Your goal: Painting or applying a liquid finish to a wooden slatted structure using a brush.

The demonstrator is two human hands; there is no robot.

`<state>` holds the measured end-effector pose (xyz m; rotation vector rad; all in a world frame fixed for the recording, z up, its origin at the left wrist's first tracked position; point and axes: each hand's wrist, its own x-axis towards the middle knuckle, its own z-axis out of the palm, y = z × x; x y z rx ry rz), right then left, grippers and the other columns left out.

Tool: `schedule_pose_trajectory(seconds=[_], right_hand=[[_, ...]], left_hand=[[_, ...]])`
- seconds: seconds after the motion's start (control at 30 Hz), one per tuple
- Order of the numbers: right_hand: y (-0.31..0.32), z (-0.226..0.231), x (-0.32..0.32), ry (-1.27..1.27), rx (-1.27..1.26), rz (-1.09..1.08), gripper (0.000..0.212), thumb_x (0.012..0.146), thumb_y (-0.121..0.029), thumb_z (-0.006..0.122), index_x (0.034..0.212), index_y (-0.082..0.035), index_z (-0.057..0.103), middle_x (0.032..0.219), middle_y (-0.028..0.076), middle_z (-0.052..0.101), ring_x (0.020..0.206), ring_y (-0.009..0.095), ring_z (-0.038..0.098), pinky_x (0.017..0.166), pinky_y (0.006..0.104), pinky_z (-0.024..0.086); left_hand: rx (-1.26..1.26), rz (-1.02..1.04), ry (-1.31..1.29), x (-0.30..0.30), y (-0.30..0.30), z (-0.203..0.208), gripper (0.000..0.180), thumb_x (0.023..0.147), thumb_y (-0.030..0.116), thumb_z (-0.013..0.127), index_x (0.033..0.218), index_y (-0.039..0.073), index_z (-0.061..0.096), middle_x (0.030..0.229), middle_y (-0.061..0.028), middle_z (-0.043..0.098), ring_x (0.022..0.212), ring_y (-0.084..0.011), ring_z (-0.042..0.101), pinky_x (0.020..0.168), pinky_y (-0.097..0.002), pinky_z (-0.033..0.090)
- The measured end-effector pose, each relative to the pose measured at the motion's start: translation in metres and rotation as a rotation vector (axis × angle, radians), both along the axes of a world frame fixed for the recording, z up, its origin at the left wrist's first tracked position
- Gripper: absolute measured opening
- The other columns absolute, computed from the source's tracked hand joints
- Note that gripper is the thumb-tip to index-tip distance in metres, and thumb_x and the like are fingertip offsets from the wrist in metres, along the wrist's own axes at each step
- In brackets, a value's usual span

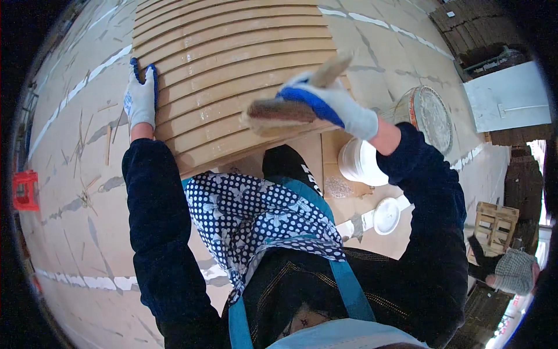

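Observation:
A tall stack of overlapping brown cardboard sheets [232, 64] lies in front of me, its edges staggered like steps. My left hand [141, 96], in a white glove with blue fingers, rests against the stack's left edge with thumb and fingers apart. Over the stack's near right corner, my right hand [328, 104], gloved alike, grips a brush [279, 111]. Its wooden handle sticks out past the far side of the hand, and its dark bristle head points left. The brush is somewhat blurred, and I cannot tell whether its bristles touch the cardboard.
Right of the stack stand a white bucket [361, 160] and a larger whitish drum [430, 116]. A round white lid [386, 216] lies nearer me. Scraps litter the floor at left, by a red crate [26, 190]. At far right are a wooden pallet [494, 224] and another person [514, 270].

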<state>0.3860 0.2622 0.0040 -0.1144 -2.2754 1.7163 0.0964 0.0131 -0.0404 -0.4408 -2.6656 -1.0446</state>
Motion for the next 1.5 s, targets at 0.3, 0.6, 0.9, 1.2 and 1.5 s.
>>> schedule_pose_trajectory(seconds=[0.3,0.6,0.9,1.2,1.5], right_hand=[[0.025,0.041,-0.084,0.113,0.292,-0.172,0.019,0.083,-0.020,0.059,0.070,-0.007,0.059,0.061,0.011,0.052,0.058,0.022,0.052,0.049,0.0341,0.038],[-0.051,0.002,0.070,0.129,0.483,-0.085,0.014,0.078,-0.012,0.065,0.091,-0.009,0.064,0.081,0.010,0.061,0.074,0.027,0.060,0.063,0.0342,0.047],[-0.090,-0.021,0.060,0.273,0.655,-0.184,0.016,0.073,-0.006,0.064,0.089,-0.009,0.063,0.082,0.011,0.061,0.076,0.028,0.061,0.066,0.0344,0.049],[-0.089,-0.007,0.041,0.247,0.724,-0.387,0.021,0.066,-0.010,0.068,0.087,-0.010,0.062,0.084,0.009,0.060,0.074,0.027,0.060,0.063,0.0375,0.050],[-0.131,-0.013,0.043,0.417,0.746,0.050,0.022,0.065,-0.013,0.068,0.086,-0.010,0.062,0.081,0.008,0.060,0.071,0.028,0.059,0.061,0.0368,0.048]], left_hand=[[-0.030,-0.008,0.003,-0.012,0.008,-0.005,0.064,0.083,0.050,0.053,0.135,0.014,0.041,0.123,-0.0184,0.054,0.113,-0.0336,0.052,0.094,-0.0373,0.040],[0.002,-0.003,0.067,-0.013,-0.006,-0.013,0.067,0.082,0.053,0.050,0.136,0.016,0.040,0.123,-0.0180,0.054,0.111,-0.0347,0.054,0.093,-0.0385,0.041],[-0.050,0.023,-0.018,-0.008,0.001,-0.003,0.066,0.083,0.053,0.051,0.137,0.016,0.039,0.123,-0.0201,0.053,0.115,-0.0350,0.051,0.095,-0.0369,0.039],[-0.022,0.005,0.101,-0.013,-0.006,-0.011,0.067,0.081,0.056,0.048,0.136,0.017,0.040,0.117,-0.0235,0.056,0.108,-0.0382,0.054,0.091,-0.0416,0.042],[-0.038,0.007,0.057,-0.005,-0.006,-0.006,0.068,0.082,0.058,0.047,0.133,0.014,0.044,0.116,-0.0240,0.056,0.110,-0.0385,0.052,0.093,-0.0388,0.040]])
